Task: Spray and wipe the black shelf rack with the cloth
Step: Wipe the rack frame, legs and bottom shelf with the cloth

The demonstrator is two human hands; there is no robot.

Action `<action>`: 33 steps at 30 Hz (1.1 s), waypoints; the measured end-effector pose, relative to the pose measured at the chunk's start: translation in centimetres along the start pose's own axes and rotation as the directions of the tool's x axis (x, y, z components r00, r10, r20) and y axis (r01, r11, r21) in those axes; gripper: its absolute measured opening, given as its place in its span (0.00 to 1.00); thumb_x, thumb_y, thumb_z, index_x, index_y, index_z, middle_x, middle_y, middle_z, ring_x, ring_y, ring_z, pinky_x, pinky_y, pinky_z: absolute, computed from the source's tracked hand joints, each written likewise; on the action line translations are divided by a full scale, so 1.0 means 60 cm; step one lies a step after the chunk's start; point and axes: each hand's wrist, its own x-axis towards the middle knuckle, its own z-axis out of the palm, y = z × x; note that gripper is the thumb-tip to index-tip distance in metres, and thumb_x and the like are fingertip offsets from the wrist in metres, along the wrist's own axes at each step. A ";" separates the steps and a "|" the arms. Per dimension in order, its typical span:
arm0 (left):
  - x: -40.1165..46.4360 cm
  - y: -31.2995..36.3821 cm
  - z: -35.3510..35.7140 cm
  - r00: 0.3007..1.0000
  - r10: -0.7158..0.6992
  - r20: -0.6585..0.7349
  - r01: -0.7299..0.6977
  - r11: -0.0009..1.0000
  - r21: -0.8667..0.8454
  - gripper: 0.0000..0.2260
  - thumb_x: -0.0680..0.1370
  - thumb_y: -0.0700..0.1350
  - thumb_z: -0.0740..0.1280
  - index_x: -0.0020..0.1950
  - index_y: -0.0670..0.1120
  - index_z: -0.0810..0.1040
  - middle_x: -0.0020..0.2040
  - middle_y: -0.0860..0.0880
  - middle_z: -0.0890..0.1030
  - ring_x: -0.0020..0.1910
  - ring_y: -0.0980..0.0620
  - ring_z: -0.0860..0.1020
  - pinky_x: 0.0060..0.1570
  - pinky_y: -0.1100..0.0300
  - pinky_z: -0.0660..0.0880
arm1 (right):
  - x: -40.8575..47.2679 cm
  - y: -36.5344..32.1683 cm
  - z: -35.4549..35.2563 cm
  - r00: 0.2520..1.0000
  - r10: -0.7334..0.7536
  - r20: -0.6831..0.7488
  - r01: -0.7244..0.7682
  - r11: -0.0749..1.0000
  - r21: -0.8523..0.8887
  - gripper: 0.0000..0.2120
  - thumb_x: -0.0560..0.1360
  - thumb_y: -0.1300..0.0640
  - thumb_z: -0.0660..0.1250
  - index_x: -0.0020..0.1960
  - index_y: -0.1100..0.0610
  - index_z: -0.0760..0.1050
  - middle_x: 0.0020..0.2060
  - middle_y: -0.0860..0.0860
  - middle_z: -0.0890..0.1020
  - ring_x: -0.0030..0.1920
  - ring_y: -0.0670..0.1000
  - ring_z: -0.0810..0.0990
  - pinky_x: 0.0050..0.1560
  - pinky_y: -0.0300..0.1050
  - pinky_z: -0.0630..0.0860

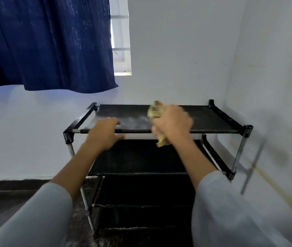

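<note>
Bunching the soft, crumpled yellowish cloth [156, 111] in a closed right hand [172, 122]; left hand [104, 133] grips the light black metal-framed shelf rack [213, 120] rail, steadying it.

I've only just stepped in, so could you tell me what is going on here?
A person is cleaning a black shelf rack that stands in a corner. The right hand grips a bunched yellowish cloth over the top shelf, where a pale dusty patch shows. The left hand holds the front rail. No spray bottle is in view.
</note>
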 end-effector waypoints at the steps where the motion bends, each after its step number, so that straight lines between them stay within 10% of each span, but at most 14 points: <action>1: 0.001 0.019 0.014 0.999 0.039 0.007 -0.039 0.997 -0.059 0.16 0.74 0.49 0.70 0.60 0.45 0.77 0.59 0.45 0.79 0.58 0.44 0.76 0.58 0.49 0.73 | -0.014 -0.019 0.028 0.993 -0.111 0.029 0.111 0.994 0.006 0.14 0.74 0.48 0.68 0.55 0.55 0.76 0.50 0.53 0.78 0.49 0.56 0.79 0.42 0.43 0.66; 8: 0.007 0.047 0.074 0.972 -0.085 -0.217 0.036 0.975 -0.217 0.05 0.76 0.41 0.68 0.50 0.45 0.81 0.45 0.45 0.80 0.44 0.47 0.76 0.42 0.55 0.72 | -0.016 0.050 0.049 0.996 -0.074 0.045 0.069 0.993 0.101 0.13 0.75 0.44 0.66 0.47 0.54 0.74 0.46 0.53 0.78 0.47 0.57 0.79 0.41 0.43 0.66; 14: 0.009 0.049 0.084 0.953 -0.094 -0.287 0.023 0.970 -0.241 0.05 0.77 0.40 0.66 0.50 0.44 0.81 0.41 0.48 0.79 0.40 0.53 0.72 0.40 0.58 0.69 | -0.011 0.206 -0.002 0.989 0.139 -0.050 -0.126 0.969 0.210 0.15 0.77 0.43 0.64 0.40 0.54 0.74 0.26 0.47 0.78 0.21 0.43 0.74 0.19 0.31 0.65; 22: 0.001 0.049 0.088 0.952 -0.116 -0.282 0.019 0.945 -0.327 0.09 0.76 0.41 0.68 0.55 0.43 0.81 0.50 0.43 0.81 0.47 0.48 0.78 0.48 0.61 0.69 | 0.002 0.246 0.033 0.858 0.436 -0.271 -0.322 0.869 0.376 0.09 0.72 0.54 0.71 0.51 0.54 0.76 0.41 0.51 0.82 0.35 0.51 0.78 0.36 0.37 0.73; 27: -0.011 0.069 0.077 0.962 -0.096 -0.256 0.023 0.962 -0.272 0.11 0.76 0.45 0.69 0.54 0.39 0.81 0.51 0.42 0.81 0.54 0.43 0.77 0.52 0.54 0.70 | -0.062 0.094 0.111 0.977 0.167 -0.131 -0.096 0.899 0.428 0.31 0.68 0.59 0.72 0.68 0.45 0.69 0.56 0.46 0.80 0.50 0.53 0.81 0.46 0.40 0.73; 33: -0.016 0.078 0.068 0.968 -0.124 -0.216 0.061 0.959 -0.276 0.09 0.77 0.45 0.68 0.52 0.40 0.80 0.51 0.44 0.81 0.52 0.45 0.78 0.50 0.57 0.70 | -0.076 0.094 0.150 0.964 -0.144 -0.225 0.226 0.888 0.401 0.29 0.71 0.59 0.71 0.70 0.44 0.70 0.69 0.36 0.70 0.46 0.47 0.77 0.38 0.33 0.67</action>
